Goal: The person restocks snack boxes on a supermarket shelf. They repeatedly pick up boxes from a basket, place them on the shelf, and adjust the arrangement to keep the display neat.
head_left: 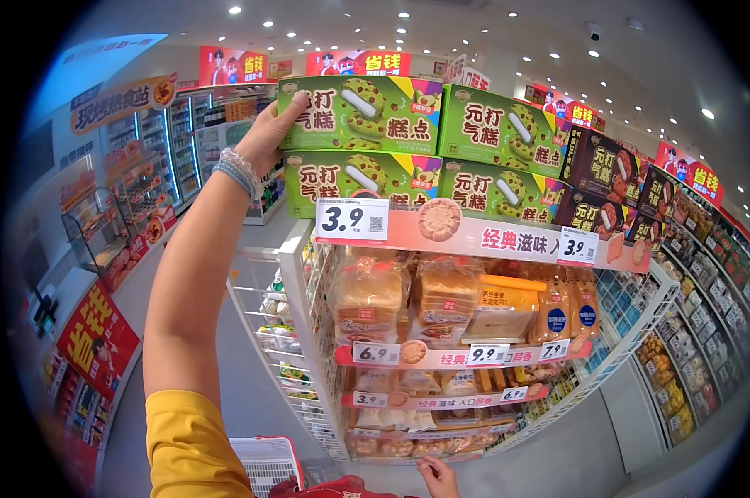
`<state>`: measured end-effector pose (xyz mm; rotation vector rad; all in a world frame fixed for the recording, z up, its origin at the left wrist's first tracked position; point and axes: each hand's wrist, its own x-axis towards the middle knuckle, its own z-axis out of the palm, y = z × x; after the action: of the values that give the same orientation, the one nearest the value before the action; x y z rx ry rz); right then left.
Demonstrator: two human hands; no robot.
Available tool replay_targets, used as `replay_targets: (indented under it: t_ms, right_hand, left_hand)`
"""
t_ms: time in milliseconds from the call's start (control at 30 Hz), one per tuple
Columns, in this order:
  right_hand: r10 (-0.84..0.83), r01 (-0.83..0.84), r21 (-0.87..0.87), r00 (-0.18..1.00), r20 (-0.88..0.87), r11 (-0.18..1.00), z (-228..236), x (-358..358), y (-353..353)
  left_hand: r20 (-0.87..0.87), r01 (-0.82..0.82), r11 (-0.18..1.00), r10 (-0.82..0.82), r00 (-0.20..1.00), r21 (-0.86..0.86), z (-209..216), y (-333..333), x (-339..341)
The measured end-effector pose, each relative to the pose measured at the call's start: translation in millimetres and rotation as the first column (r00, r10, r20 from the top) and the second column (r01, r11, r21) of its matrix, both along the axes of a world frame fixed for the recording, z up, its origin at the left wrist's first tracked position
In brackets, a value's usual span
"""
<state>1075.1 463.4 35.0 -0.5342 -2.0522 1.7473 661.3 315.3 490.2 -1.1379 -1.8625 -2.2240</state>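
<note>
My left hand reaches up to the top of the shelf unit and grips the left end of a green pastry box, its thumb on the front face. This box lies on another green box. Beside them stands a second stack of green boxes, then dark brown boxes to the right. Low at the bottom edge is my right hand, loosely curled and apart from the shelves, with nothing visible in it.
Below the boxes, the white wire shelf unit carries bagged bread loaves and more packaged bakery goods. A white shopping basket with a red rim is at the lower left. Stocked shelves line the right; fridges stand far left.
</note>
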Motion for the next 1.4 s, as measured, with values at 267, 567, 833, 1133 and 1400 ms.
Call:
replay_targets:
  t_ms: [267, 567, 833, 1133, 1400]
  right_hand:
    - [-0.002, 0.003, -0.016, 0.999, 0.047, 1.000, -29.6, 9.0, 5.4]
    - [-0.011, 0.015, -0.107, 0.999, 0.038, 0.994, -25.7, 10.0, 4.7]
    - [-0.059, 0.060, -0.022, 0.997, 0.041, 0.998, -13.6, 17.8, 14.2]
    - [-0.413, 0.438, 0.521, 0.895, -0.171, 0.732, 70.6, -13.7, 134.4]
    - [-0.506, 0.751, 0.591, 0.647, -0.570, 0.294, 108.2, -75.3, 201.2]
  left_hand:
    - [0.073, 0.030, 1.000, -0.030, 0.997, 0.000, -12.1, 5.4, 4.4]
    - [0.116, 0.047, 0.998, -0.042, 0.992, -0.043, -21.3, 5.5, 5.0]
    - [0.159, 0.113, 0.994, -0.111, 0.981, -0.001, -26.5, 17.6, 1.7]
    - [0.177, 0.119, 0.992, -0.123, 0.976, 0.033, -30.4, 7.7, -9.5]
    - [0.020, 0.098, 0.992, -0.097, 0.995, -0.073, -39.3, -3.4, -25.2]
